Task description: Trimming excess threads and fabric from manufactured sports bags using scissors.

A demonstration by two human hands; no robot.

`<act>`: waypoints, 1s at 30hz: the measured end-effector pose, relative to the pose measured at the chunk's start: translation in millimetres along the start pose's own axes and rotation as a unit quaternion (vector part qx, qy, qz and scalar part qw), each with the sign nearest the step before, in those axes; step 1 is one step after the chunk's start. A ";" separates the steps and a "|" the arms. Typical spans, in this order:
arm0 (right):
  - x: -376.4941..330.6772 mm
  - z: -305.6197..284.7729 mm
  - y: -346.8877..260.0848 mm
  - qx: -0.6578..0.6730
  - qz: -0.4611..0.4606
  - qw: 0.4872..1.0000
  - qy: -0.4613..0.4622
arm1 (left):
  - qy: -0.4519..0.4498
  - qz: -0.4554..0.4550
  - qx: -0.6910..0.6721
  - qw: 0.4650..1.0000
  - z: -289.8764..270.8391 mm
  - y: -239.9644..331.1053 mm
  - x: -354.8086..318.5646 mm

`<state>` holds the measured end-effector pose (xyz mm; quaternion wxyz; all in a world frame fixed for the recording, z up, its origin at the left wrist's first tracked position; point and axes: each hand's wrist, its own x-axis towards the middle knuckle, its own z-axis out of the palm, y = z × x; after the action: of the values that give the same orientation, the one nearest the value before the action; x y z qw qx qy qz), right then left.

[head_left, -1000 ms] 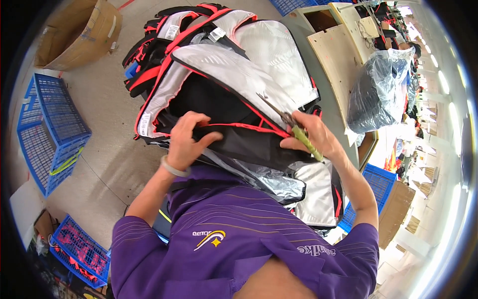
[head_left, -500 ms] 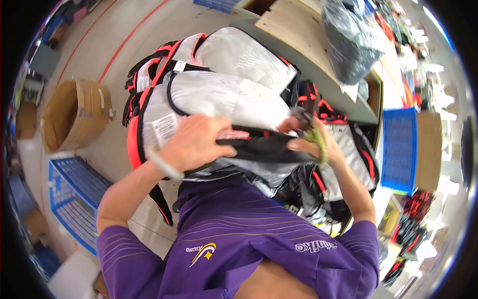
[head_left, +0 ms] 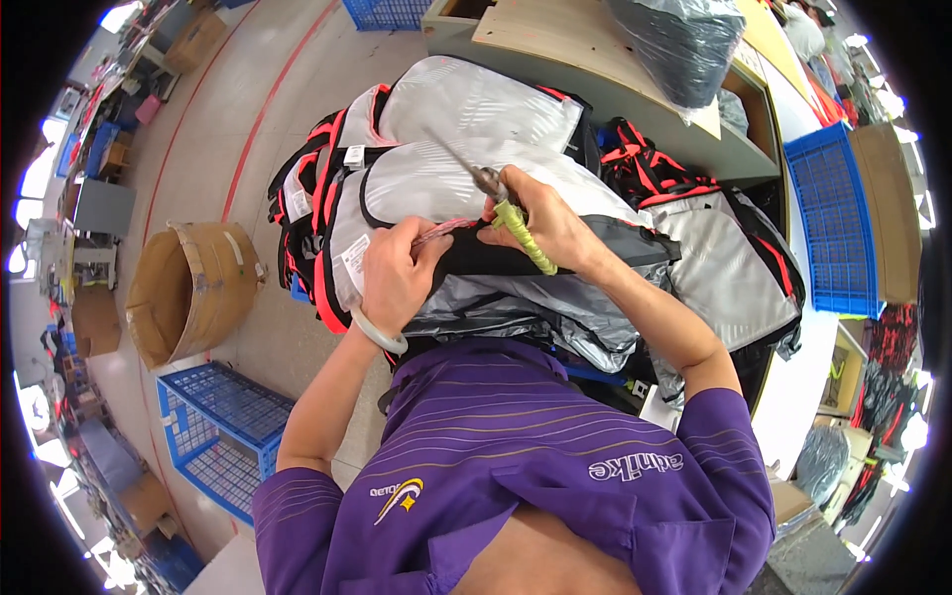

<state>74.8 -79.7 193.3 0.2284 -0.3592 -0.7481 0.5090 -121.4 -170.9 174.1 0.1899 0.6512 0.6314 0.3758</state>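
Hands: left (head_left: 397, 273) pinching backpack (head_left: 466, 188) red edge trim, right (head_left: 540, 223) gripping green-handled tool (head_left: 496, 203), bare floor (head_left: 218, 119) leftward.

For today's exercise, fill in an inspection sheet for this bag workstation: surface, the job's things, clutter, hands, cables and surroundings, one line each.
Surface: wooden workbench behind the pile.
Job's things: grey, black and red bag on top of a stack of similar bags; scissors with a yellow-green wrapped handle.
Clutter: black plastic-wrapped bundle on the bench.
Hands: left hand pinches the bag's red trim; right hand grips the scissors.
Cables: nothing seen.
Surroundings: open cardboard box, blue crates on the floor, another blue crate at right.
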 end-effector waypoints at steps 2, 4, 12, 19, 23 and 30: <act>9.1 -3.4 -2.2 -0.030 -0.003 0.999 -0.038 | -0.038 -0.041 -0.047 0.997 -10.4 8.3 7.6; 18.4 -5.5 6.2 -0.014 -0.033 0.999 -0.001 | -0.074 -0.051 -0.096 0.991 -16.8 9.3 16.9; 14.5 -65.2 -0.9 -0.186 -0.106 0.976 0.045 | -0.027 -0.054 -0.023 0.998 -24.2 0.5 32.3; 16.4 -88.8 23.7 -0.319 -0.145 0.932 -0.093 | -0.021 -0.065 -0.028 0.997 -27.3 5.7 41.8; 30.6 -85.0 16.8 -0.327 -0.155 0.923 -0.130 | -0.015 -0.075 -0.047 0.996 -22.8 1.6 41.5; 37.8 -87.4 14.0 -0.352 -0.203 0.907 -0.107 | -0.046 -0.109 -0.102 0.988 -26.3 3.3 43.5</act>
<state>116.8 4.8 212.5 0.1040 -0.1995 -0.9556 0.1903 -141.8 -135.3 204.4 0.3240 0.5725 0.6472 0.3852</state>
